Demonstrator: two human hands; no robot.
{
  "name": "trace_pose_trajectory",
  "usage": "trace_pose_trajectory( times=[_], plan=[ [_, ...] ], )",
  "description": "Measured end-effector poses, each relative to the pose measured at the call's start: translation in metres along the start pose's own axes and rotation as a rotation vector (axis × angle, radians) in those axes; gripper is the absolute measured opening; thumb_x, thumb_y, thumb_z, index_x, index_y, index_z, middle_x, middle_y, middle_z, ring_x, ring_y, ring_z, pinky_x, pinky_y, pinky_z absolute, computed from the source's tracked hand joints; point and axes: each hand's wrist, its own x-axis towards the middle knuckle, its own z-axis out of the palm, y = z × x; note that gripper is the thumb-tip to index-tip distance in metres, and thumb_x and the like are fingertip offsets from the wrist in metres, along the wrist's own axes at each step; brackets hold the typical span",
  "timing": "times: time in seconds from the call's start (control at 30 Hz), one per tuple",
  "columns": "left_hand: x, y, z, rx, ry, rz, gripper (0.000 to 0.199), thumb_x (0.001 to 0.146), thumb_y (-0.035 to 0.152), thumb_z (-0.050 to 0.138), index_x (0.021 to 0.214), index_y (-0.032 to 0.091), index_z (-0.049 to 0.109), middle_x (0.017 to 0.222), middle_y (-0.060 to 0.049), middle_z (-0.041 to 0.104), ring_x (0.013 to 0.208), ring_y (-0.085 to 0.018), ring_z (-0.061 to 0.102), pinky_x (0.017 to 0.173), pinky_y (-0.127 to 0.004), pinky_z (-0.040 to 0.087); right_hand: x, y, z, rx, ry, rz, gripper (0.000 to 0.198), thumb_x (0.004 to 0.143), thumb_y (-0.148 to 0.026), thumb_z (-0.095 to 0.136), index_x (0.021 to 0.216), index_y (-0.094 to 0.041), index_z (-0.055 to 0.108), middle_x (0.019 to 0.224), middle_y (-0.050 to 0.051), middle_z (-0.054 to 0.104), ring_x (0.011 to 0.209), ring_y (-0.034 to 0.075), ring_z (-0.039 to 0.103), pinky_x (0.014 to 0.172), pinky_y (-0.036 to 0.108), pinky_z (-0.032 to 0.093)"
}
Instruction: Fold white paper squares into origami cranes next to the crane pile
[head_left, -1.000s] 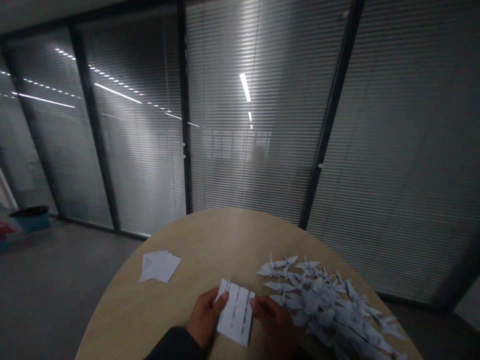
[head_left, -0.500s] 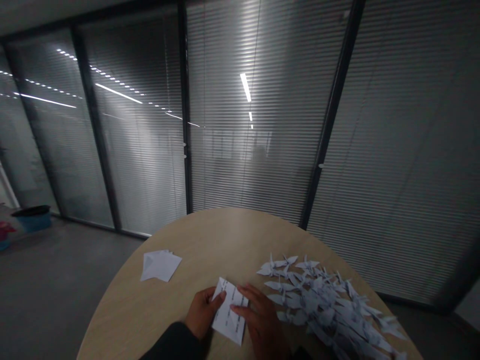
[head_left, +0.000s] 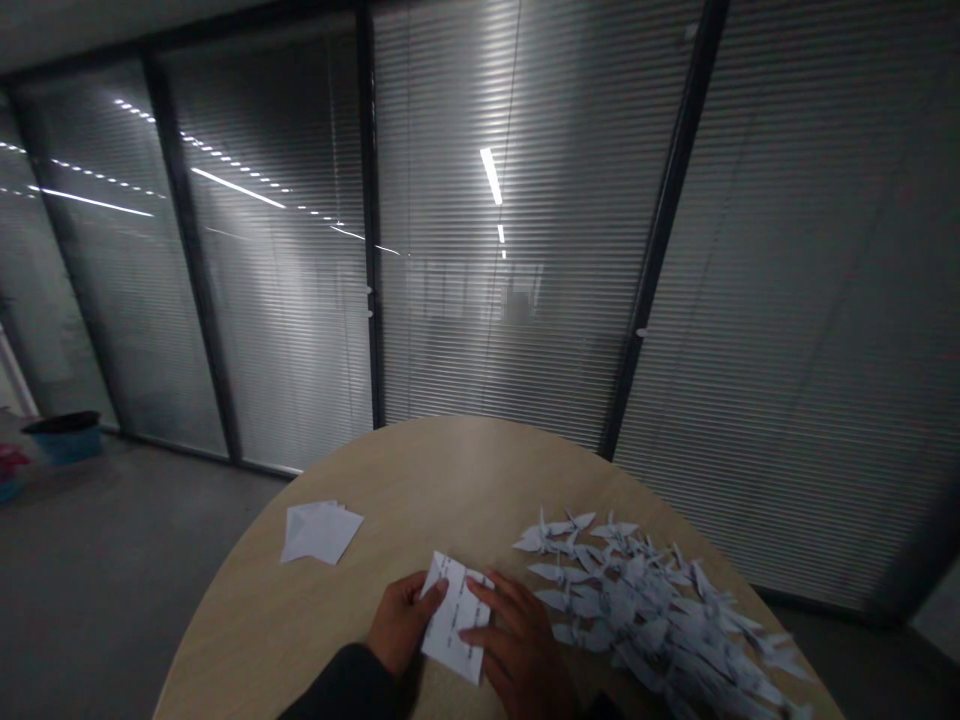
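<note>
Paper (head_left: 456,622) lay left of the crane heap (head_left: 660,620), our left hand (head_left: 397,622) pinching its near-left edge, our right hand (head_left: 523,640) spread over its opposite side; we judged aligned edges and even pressure best.

So the paper (head_left: 453,612) is white with dark print rows, table (head_left: 450,480) tan, far-left tub (head_left: 75,448) blue, blinds (head_left: 465,370) grey-striped.

A dark, nearly black sleeve (head_left: 343,685) with a rounded cuff edge reaches the wrist of the bare left hand (head_left: 401,622), bottom centre-left; a dark sliver of right sleeve (head_left: 609,706) shows at the bottom edge, beside the bare right hand (head_left: 523,650).
</note>
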Motion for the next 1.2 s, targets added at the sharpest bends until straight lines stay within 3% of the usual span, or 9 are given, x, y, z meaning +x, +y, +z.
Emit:
trace_pose_trajectory(
  times=[0.17, 0.87, 1.2],
  plan=[
    [-0.002, 0.003, 0.001, -0.010, -0.003, -0.003, 0.058, 0.047, 0.063, 0.073, 0.067, 0.009, 0.066, 0.055, -0.005, 0.066, 0.049, -0.016, 0.056, 0.049, -0.026, 0.042, -0.002, 0.002, -0.001, 0.024, -0.068, 0.006, 0.025, 0.071, -0.010, 0.055, 0.082, -0.028, 0.067, 0.123, -0.001, 0.061, 0.120, 0.022, 0.048, 0.095, 0.039, 0.040],
    [-0.007, 0.010, 0.005, 0.005, -0.072, -0.003, 0.057, 0.048, 0.062, 0.074, 0.068, 0.009, 0.070, 0.055, -0.002, 0.063, 0.052, -0.013, 0.050, 0.050, -0.024, 0.037, 0.002, -0.002, -0.007, 0.030, -0.027, 0.123, 0.006, 0.076, -0.023, 0.064, 0.073, -0.027, 0.067, 0.111, 0.002, 0.067, 0.107, 0.025, 0.059, 0.083, 0.040, 0.051],
    [-0.012, 0.010, 0.015, -0.028, -0.097, -0.071, 0.062, 0.051, 0.073, 0.062, 0.058, 0.012, 0.063, 0.050, -0.002, 0.057, 0.046, -0.014, 0.049, 0.048, -0.028, 0.042, 0.001, -0.003, -0.003, 0.076, 0.025, 0.260, 0.019, 0.084, -0.034, 0.055, 0.072, -0.025, 0.067, 0.098, 0.004, 0.070, 0.096, 0.023, 0.063, 0.080, 0.037, 0.053]
  ],
)
